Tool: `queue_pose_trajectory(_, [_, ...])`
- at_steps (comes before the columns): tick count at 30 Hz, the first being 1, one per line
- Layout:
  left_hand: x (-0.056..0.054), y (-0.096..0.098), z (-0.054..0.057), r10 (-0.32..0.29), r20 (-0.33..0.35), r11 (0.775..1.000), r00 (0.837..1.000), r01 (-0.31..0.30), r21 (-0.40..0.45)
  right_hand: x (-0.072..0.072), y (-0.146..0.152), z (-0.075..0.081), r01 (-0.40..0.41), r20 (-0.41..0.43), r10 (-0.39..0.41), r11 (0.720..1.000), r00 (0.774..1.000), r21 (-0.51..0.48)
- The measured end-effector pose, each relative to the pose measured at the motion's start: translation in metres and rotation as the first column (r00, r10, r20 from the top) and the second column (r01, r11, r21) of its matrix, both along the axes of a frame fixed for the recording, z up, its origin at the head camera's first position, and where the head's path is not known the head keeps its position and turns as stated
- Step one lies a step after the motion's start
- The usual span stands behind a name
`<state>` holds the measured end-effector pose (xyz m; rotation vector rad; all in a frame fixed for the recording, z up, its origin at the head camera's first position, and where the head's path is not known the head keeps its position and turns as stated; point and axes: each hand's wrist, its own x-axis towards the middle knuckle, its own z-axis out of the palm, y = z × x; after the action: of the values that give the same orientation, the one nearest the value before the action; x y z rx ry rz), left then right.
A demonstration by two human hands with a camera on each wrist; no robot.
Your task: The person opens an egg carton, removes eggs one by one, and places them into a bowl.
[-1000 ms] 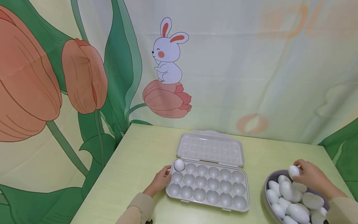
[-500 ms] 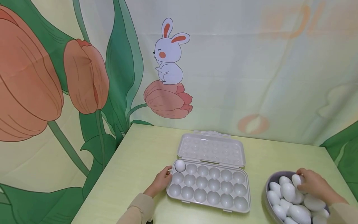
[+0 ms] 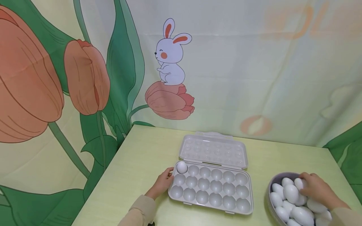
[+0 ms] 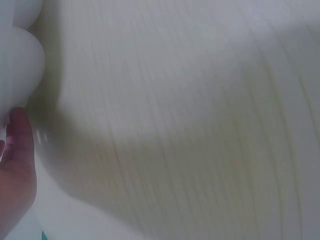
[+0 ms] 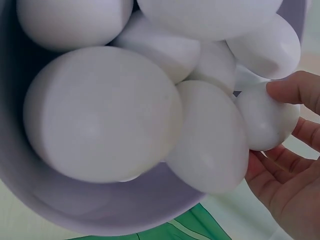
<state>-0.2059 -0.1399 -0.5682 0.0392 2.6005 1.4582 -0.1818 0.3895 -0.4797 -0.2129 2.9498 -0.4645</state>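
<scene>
A grey plastic egg tray [image 3: 210,201] with rows of round cups lies on the table, its lid [image 3: 213,150] folded back. One white egg [image 3: 182,167] sits in its far left cup. My left hand [image 3: 163,182] holds the tray's left edge, fingertips against the cups' outer side in the left wrist view. To the right stands a purple-grey bowl [image 3: 269,197] heaped with white eggs [image 3: 302,215]. My right hand [image 3: 316,188] reaches over its far rim and pinches an egg [image 5: 265,117] between thumb and fingers, beside the other eggs.
The pale yellow-green table [image 3: 135,150] ends at a hanging cloth [image 3: 220,78] printed with tulips and a rabbit. In the right wrist view, a larger egg [image 5: 100,115] lies close to the bowl's wall.
My right hand and the egg in it have come down from above the bowl to among the other eggs, slightly rightward. My left hand stays at the tray's edge.
</scene>
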Motion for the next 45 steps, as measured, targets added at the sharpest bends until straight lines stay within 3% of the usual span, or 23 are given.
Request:
queue_pose_trajectory(24, [-0.001,-0.001,-0.004,-0.01,-0.012,1.0,1.0,0.01,-0.001,0.001,-0.002,-0.004,-0.024,-0.062,0.022,0.999,0.998,-0.024])
queue_pose_trajectory(40, [-0.002,-0.002,-0.005,-0.005,0.004,1.0,1.0,0.005,0.001,0.002,-0.004,-0.005,0.013,-0.012,-0.014,0.999,1.0,-0.046])
queue_pose_trajectory(45, [-0.003,-0.002,-0.006,-0.006,0.007,1.0,1.0,0.006,-0.001,0.0,-0.008,0.009,0.033,0.023,-0.032,0.999,0.999,-0.036])
